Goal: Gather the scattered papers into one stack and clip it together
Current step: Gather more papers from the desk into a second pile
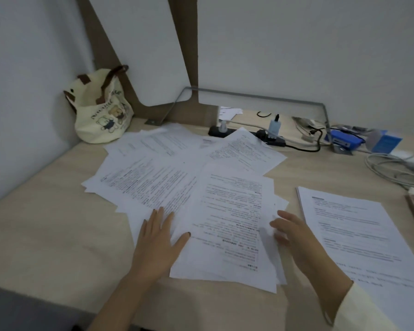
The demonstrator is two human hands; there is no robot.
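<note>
A: Where do the papers lie?

B: On the pale wooden desk. The scattered papers cover its middle in a loose overlapping fan, from the back edge down to the person, and no two sheets share an angle. To the right, apart from the fan, lies a squared stack. Its long axis runs diagonally from far-left to near-right.

A: And the sheet nearest the person?

B: The top sheet lies lengthwise, near to far, with its far end leaning a little right. Its print is too blurred to read.

A: The hands?

B: The left hand lies palm down on the sheets beside the top sheet's left edge. Its fingers are straight and spread, the thumb tip on that sheet — pressing, not gripping. The right hand is at the sheet's right edge, fingers loosely extended and touching the paper. It is blurred, and no pinch shows. A pale sleeve covers that forearm.

A: What else is around?

B: A cream tote bag with bear prints slumps in the far-left corner, just beside the fan. Grey cables coil at the far right. A black power strip lies along the back — a far sheet overlaps its middle. A blue box sits farther right.
</note>
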